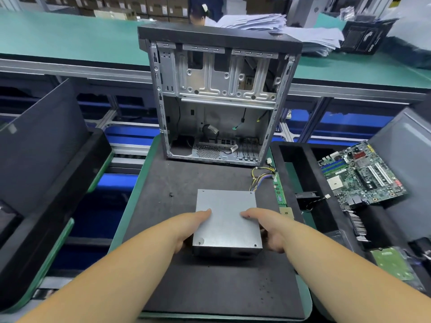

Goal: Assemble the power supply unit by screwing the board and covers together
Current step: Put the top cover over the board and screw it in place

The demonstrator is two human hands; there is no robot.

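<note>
Standing at the far left, a large dark panel [44, 145] leans on a black tray. Right of it lies the dark foam mat [210, 287] on a green-edged work board, and near the mat's middle-left there is a small dark screw-like bit [171, 194]; what it is exactly I cannot tell.

On the near half of the mat sits the power supply unit [226, 222], a grey metal box with its flat cover facing up. The left hand [193, 229] grips its left side: the thumb lies flat on the top cover, and the other fingers go down the side wall, where they are hidden. The right hand [268, 231] grips the right side in the same way, thumb on top, the other fingers curled round the edge. A bundle of coloured wires [261, 177] comes out from the far right corner of the unit.

Behind the unit, at the far end of the mat, an open computer case [219, 94] stands upright, its inside facing the camera.

Just right of the mat a green memory stick [279, 190] lies along the edge. Further right, a black tray [300, 173] holds a green motherboard [361, 176], tilted, and nearer the camera a hard drive [391, 264].
</note>
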